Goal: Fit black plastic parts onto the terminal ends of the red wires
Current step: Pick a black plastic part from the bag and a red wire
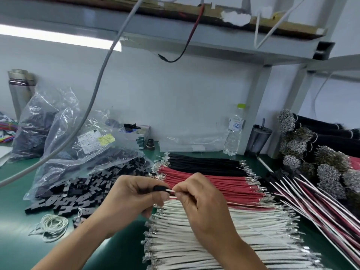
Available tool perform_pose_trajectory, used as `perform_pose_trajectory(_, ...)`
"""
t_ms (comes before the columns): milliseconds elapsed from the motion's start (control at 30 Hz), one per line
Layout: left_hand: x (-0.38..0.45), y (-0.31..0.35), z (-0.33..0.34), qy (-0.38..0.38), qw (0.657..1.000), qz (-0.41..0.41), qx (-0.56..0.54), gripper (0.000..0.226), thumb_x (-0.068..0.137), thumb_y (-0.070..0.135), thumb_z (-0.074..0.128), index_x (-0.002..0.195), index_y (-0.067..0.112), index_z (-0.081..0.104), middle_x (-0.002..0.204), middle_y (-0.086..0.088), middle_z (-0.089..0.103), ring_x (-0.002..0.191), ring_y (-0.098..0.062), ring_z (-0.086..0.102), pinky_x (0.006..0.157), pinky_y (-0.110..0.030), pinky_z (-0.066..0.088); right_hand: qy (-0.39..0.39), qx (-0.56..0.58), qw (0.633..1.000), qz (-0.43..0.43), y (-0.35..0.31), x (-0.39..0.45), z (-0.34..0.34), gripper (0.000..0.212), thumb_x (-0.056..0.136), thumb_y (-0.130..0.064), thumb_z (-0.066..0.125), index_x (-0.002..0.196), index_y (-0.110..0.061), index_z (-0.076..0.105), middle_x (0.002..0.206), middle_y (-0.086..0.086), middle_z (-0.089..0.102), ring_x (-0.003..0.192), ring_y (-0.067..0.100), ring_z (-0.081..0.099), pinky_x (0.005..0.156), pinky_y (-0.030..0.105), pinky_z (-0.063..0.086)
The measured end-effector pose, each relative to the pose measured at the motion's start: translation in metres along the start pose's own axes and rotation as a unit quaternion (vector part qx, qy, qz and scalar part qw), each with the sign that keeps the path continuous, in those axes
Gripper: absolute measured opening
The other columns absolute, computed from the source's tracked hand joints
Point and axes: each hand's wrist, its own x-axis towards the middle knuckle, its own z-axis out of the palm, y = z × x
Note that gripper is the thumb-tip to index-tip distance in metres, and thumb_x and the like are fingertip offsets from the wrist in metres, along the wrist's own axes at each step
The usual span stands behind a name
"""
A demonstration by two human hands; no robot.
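Over the green bench (120, 256) the two hands meet just above the near edge of the wire rows. The left hand (132, 199) curls its fingers round a small black plastic part (160, 188), whose open end faces right. The right hand (198, 197) pinches a thin white wire (170, 190) between thumb and forefinger, and the wire's end sits at or just inside the mouth of the part — how far in, I cannot tell. Its long axis runs left to right, in line with the part, so the coming push looks like a straight one along that line, right hand toward left.

The flat row of red insulated wires with metal terminals (214, 184) lies just beyond the hands, also running left to right, terminal ends at both sides. The right hand is the nearer one; its knuckles sit over the red row's left part. A loose heap of black plastic parts (87, 184) lies left of the left hand — close enough for a short reach.
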Motion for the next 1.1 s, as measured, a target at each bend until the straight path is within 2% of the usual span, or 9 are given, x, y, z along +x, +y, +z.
perform_pose_trajectory(100,0.001,0.000,-0.001,0.007,1.000,-0.004,-0.018,0.022,0.075,0.031,0.088,0.095,0.022,0.084,0.072,-0.015,0.074,0.049,-0.020,0.057,0.049,-0.028,0.049,0.022,-0.003,1.000,0.010,0.001,0.001,-0.001,0.002,0.095,-0.025,0.068,0.093,-0.025,0.068,0.092,-0.019,0.054,0.083,0.001,0.055,0.069,0.015,0.044)
perform_pose_trajectory(233,0.001,-0.001,-0.003,0.008,1.000,-0.002,-0.019,0.038,0.069,0.047,0.091,0.097,0.021,0.084,0.073,-0.016,0.075,0.048,-0.020,0.060,0.050,-0.027,0.052,0.032,-0.020,0.999,0.012,0.002,0.002,0.001,0.006,0.092,-0.032,0.067,0.087,-0.028,0.068,0.087,-0.019,0.052,0.076,0.001,0.054,0.063,0.013,0.041)
perform_pose_trajectory(433,0.004,-0.006,-0.007,-0.003,1.000,-0.011,-0.017,0.042,0.068,0.050,0.093,0.099,0.022,0.084,0.075,-0.016,0.076,0.049,-0.021,0.061,0.050,-0.029,0.052,0.052,-0.058,0.997,-0.007,0.002,0.005,0.002,0.010,0.090,-0.036,0.066,0.083,-0.028,0.068,0.084,-0.019,0.052,0.071,-0.003,0.050,0.060,0.009,0.035)
perform_pose_trajectory(600,0.004,-0.006,-0.008,-0.018,1.000,-0.011,-0.014,0.043,0.069,0.051,0.092,0.098,0.021,0.084,0.076,-0.015,0.077,0.050,-0.020,0.062,0.050,-0.028,0.053,0.062,-0.052,0.996,-0.032,0.004,0.005,0.002,0.019,0.091,-0.038,0.057,0.081,-0.026,0.067,0.083,-0.017,0.055,0.071,-0.002,0.051,0.060,0.012,0.039)
perform_pose_trajectory(767,0.003,-0.004,-0.007,-0.015,1.000,-0.018,-0.012,0.045,0.065,0.054,0.092,0.096,0.023,0.084,0.075,-0.016,0.076,0.049,-0.019,0.061,0.052,-0.030,0.052,0.076,-0.083,0.991,-0.069,0.004,0.005,0.004,0.020,0.092,-0.033,0.057,0.079,-0.021,0.067,0.081,-0.012,0.056,0.069,0.004,0.054,0.058,0.016,0.041)
perform_pose_trajectory(967,0.001,0.002,-0.007,-0.018,1.000,-0.013,-0.006,0.042,0.066,0.052,0.090,0.096,0.023,0.084,0.076,-0.015,0.076,0.050,-0.021,0.061,0.054,-0.031,0.051,0.068,-0.067,0.993,-0.065,0.003,0.004,0.006,0.014,0.092,-0.028,0.066,0.081,-0.020,0.067,0.083,-0.011,0.056,0.071,0.005,0.054,0.060,0.018,0.045)
perform_pose_trajectory(1100,0.000,0.004,-0.004,-0.023,1.000,-0.015,-0.007,0.043,0.068,0.052,0.089,0.097,0.021,0.084,0.075,-0.015,0.076,0.052,-0.021,0.060,0.054,-0.032,0.050,0.062,-0.064,0.994,-0.066,0.001,0.004,0.007,0.017,0.094,-0.029,0.061,0.082,-0.019,0.067,0.084,-0.010,0.057,0.072,0.006,0.055,0.061,0.019,0.046)
